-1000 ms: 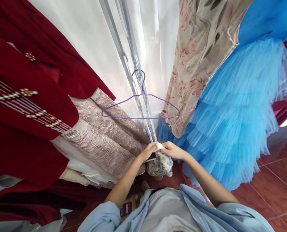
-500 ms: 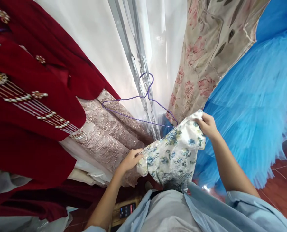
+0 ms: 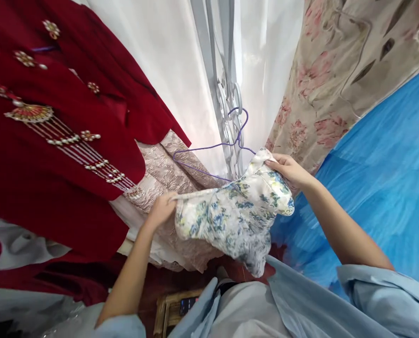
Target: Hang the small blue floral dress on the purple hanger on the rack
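Note:
A white garment with a blue, green and yellow floral print (image 3: 227, 213) is stretched between my two hands. My left hand (image 3: 162, 209) is closed on its left upper edge, beside a pale pink textured skirt. My right hand (image 3: 289, 169) pinches its upper right corner, thumb on top. Just beyond the garment, a purple wire hanger (image 3: 209, 148) hangs from a grey metal rack (image 3: 214, 61). The garment's upper right part overlaps the hanger's right arm, hiding it; whether they touch I cannot tell. The garment's lower end bunches in front of my body.
A dark red jacket with beaded ornaments (image 3: 89, 188) hangs on the left above the pink skirt (image 3: 167, 164). To the right are a beige floral dress (image 3: 315, 89) and a blue tulle dress (image 3: 378, 188). Below, a phone (image 3: 188, 305) lies on a wooden stool (image 3: 163, 310).
My left hand has moved left and up, pulling the garment wider. The garment's right corner has risen and now covers the hanger's right arm. The view has shifted left.

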Available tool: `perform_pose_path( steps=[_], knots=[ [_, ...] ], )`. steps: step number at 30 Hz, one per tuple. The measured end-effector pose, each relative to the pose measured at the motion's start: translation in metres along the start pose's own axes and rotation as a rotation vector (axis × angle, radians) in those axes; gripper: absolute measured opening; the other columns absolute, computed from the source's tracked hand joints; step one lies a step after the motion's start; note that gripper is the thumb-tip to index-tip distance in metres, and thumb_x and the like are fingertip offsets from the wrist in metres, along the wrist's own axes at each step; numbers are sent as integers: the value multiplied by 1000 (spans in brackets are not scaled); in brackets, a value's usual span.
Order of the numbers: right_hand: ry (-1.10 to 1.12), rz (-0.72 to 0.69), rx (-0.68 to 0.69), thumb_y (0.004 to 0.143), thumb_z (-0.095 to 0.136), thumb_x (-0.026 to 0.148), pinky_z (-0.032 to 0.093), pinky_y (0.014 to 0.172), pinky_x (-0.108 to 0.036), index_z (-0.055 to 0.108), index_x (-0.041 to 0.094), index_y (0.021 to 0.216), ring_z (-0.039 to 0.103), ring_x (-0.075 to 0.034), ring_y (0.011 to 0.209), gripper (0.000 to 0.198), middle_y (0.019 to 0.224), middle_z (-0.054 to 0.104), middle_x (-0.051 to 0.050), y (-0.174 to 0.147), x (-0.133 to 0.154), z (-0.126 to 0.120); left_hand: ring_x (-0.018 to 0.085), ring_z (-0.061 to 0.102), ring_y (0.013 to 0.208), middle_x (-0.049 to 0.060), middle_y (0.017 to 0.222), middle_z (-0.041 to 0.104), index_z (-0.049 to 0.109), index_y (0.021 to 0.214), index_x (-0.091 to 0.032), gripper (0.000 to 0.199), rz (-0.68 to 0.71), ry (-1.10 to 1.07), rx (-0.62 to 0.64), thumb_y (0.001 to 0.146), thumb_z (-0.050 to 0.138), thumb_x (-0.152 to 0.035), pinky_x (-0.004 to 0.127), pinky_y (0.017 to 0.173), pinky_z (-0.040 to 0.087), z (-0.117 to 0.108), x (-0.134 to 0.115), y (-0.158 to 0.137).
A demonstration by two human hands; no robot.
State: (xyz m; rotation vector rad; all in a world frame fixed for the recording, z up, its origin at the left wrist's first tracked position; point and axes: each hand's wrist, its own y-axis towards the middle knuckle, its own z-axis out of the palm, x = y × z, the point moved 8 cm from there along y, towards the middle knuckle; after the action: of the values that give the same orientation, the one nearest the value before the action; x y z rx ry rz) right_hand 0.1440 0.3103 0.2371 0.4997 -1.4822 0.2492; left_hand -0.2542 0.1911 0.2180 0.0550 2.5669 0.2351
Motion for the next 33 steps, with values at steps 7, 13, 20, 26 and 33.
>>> perform_pose_path(
  steps=[7, 13, 20, 26, 33],
  knots=[
    [-148, -97, -117, 78, 77, 55, 50, 57, -27, 78, 15, 98, 64, -18, 66, 45, 80, 74, -4, -4, 17, -13, 25, 59, 102, 11, 102, 63, 60, 81, -20, 16, 209, -69, -639, 74, 50, -11, 40, 100, 46, -109, -57, 127],
    [-58, -20, -162, 76, 75, 61, 47, 56, -26, 75, 17, 93, 60, -16, 60, 48, 73, 70, -2, 0, -7, -26, 23, 59, 120, 11, 144, 51, 49, 136, -28, 60, 466, -242, -304, 79, 68, -22, 34, 93, 53, -68, -152, 142],
    [-381, -207, -598, 86, 61, 61, 43, 69, -26, 68, 17, 85, 55, -16, 74, 45, 80, 65, -3, -28, 3, -52, 24, 66, 95, 8, 99, 74, 69, 96, -18, 24, 337, 6, -183, 94, 52, -34, 33, 90, 48, -20, -122, 98],
    [-466, -281, -593, 90, 60, 56, 29, 53, -26, 58, 18, 65, 39, -12, 55, 46, 56, 45, 3, -44, 17, -50, 23, 66, 91, 6, 97, 75, 71, 94, -22, 19, 417, 176, -464, 96, 53, -29, 31, 77, 44, -33, -172, 77],
    [-128, -273, -468, 76, 79, 56, 37, 52, -23, 67, 17, 73, 50, -12, 55, 41, 62, 59, 0, -111, 11, -90, 22, 58, 80, 7, 78, 64, 62, 80, -21, 37, 683, 186, -617, 98, 53, -52, 36, 74, 41, -22, -234, 65]
  ],
)
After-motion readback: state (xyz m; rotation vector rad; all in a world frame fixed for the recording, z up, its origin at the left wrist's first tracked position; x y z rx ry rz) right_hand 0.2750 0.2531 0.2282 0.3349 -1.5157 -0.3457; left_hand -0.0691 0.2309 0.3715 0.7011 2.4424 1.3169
